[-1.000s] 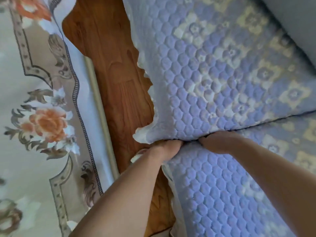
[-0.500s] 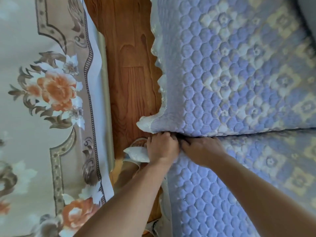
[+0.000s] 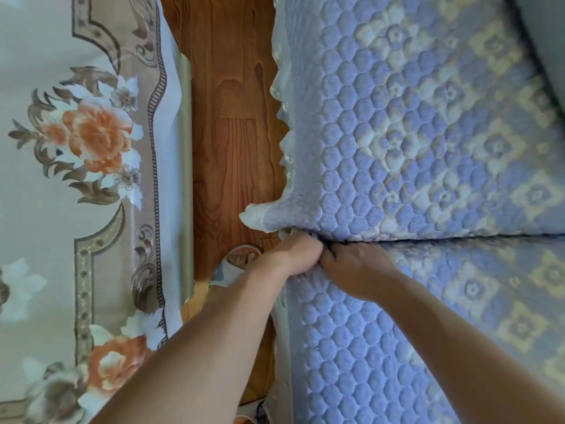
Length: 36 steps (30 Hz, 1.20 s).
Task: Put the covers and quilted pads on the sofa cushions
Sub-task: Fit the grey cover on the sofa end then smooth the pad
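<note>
I look down on two blue quilted pads lying side by side on the sofa, their long axes running from the front edge at left toward the backrest at right. The far pad (image 3: 412,123) fills the upper right; the near pad (image 3: 382,347) fills the lower right. A flowered rug (image 3: 76,179) covers the left, with a wood floor (image 3: 232,117) strip between. My left hand (image 3: 290,254) curls onto the near pad's front corner at the seam. My right hand (image 3: 354,267) presses beside it, fingertips buried in the seam, so I cannot tell their grip. A sandalled foot (image 3: 241,260) stands just below-left.
</note>
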Available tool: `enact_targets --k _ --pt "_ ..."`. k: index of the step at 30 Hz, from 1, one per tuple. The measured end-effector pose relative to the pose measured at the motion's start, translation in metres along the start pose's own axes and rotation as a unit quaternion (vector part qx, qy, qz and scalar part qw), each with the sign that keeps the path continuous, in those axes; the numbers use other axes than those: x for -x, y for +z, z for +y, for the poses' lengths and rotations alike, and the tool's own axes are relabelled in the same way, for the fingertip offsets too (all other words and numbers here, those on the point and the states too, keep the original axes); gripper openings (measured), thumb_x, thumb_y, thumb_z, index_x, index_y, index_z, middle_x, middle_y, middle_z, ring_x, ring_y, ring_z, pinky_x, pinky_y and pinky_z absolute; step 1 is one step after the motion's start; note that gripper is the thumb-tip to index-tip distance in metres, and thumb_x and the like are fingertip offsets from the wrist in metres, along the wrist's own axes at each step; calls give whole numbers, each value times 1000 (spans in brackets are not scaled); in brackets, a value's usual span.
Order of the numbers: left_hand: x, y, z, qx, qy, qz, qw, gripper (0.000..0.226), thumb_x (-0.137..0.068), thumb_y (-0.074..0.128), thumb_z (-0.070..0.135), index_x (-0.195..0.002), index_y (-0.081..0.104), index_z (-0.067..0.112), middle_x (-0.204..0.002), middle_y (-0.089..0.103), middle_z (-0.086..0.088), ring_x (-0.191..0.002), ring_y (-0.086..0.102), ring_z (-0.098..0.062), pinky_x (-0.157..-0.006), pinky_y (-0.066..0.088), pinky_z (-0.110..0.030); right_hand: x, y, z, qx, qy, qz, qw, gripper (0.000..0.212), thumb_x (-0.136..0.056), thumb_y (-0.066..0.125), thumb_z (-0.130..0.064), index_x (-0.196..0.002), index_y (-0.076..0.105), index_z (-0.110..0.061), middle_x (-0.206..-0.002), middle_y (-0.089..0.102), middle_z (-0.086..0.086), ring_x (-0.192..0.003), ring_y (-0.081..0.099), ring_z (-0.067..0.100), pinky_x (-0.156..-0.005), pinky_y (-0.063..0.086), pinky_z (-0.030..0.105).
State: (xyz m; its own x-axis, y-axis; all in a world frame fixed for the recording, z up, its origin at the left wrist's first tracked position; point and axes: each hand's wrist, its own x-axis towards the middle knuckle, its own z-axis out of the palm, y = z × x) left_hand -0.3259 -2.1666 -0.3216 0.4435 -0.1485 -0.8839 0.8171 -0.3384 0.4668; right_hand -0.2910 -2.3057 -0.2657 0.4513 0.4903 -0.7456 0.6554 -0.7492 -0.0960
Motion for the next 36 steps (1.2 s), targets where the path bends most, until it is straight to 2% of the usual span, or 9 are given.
enact_targets --k 3,7,12,20,22,25,29,32,36 --pt "1 -7 7 -107 27 -52 993 57 -95 29 43 -141 50 17 -134 59 -11 -114 61 -22 -97 49 -35 13 8 8 -111 17 122 986 30 -99 33 -33 -103 60 -20 -98 69 0 -90 65 29 -71 51 39" --pt "9 -10 21 -255 88 -41 962 41 -106 28 29 -133 56 16 -132 61 -10 -117 58 -23 -100 45 -33 17 -1 10 -256 -14 143 956 52 -92 30 -31 -137 55 -31 -126 65 -8 -110 61 15 -86 53 37" --pt "27 -8 7 -102 88 -80 988 41 -109 28 24 -143 48 12 -143 53 -8 -128 50 -21 -100 38 -26 -12 -10 7 -75 -21 -68 995 40 -106 30 -24 -144 40 -15 -144 52 6 -124 56 32 -95 52 51" --pt "20 11 -28 232 81 178 953 25 -95 54 23 -89 78 19 -100 75 1 -103 68 -18 -92 51 -36 -16 5 8 -56 47 -59 996 50 -97 11 -39 -115 56 -23 -124 64 0 -113 59 30 -86 42 39" --pt "32 10 -26 298 103 121 941 36 -95 47 17 -91 78 36 -103 74 17 -105 65 -2 -94 47 -25 -13 10 5 -53 59 -17 997 63 -86 3 -43 -106 60 -25 -113 68 0 -106 62 30 -81 38 38" --pt "31 6 -12 143 131 -43 980 38 -100 41 28 -118 67 49 -128 59 28 -122 50 4 -103 34 -16 -3 13 -1 7 49 36 998 56 -91 9 -39 -97 64 -25 -100 71 -1 -98 64 32 -87 42 42" --pt "5 -5 19 -58 78 -82 992 43 -102 36 36 -140 56 30 -148 51 3 -133 45 -17 -112 33 -36 16 16 21 0 56 80 995 53 -95 10 -36 -89 61 -24 -92 69 -2 -93 61 31 -87 40 41" --pt "9 1 19 79 0 -64 995 36 -93 52 34 -120 70 17 -120 70 -8 -112 63 -25 -103 45 -41 25 17 30 -28 88 146 985 39 -99 25 -33 -77 56 -23 -78 63 -4 -80 57 26 -81 41 40" --pt "19 12 9 404 -55 44 912 15 -79 61 17 -86 69 6 -81 66 -10 -83 63 -27 -76 49 -33 26 19 29 -75 114 220 966 33 -98 34 -33 -68 45 -26 -68 59 -5 -71 53 23 -77 44 40"
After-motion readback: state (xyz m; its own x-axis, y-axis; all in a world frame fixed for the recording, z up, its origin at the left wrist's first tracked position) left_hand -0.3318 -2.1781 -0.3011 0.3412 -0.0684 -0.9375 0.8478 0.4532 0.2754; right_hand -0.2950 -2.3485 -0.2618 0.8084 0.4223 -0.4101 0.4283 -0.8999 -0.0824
